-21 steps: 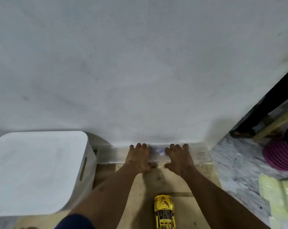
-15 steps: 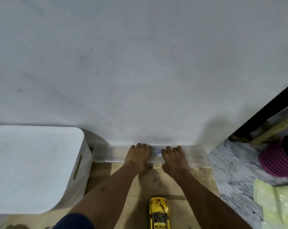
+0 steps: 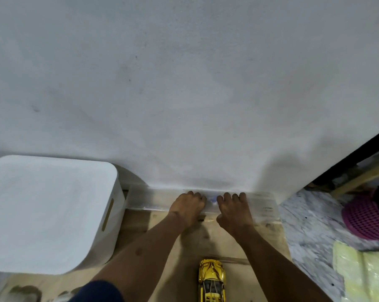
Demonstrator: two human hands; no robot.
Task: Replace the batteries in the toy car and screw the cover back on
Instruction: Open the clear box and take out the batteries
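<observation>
Car point(image 3: 210, 280) lay at six o'clock from the hands, untouched; left hand point(image 3: 188, 207) and right hand point(image 3: 234, 209), side by side, gripped a clear box point(image 3: 263, 203).

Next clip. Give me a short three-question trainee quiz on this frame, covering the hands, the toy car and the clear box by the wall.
1. True or false: the left hand is holding the yellow toy car.
2. What do the left hand and the right hand both grip?
A. the toy car
B. the clear box
C. nothing
3. Fill in: the far side of the clear box lies against the ____.

Key
1. False. The toy car lies untouched on the wooden board, between the forearms.
2. B
3. wall
</observation>
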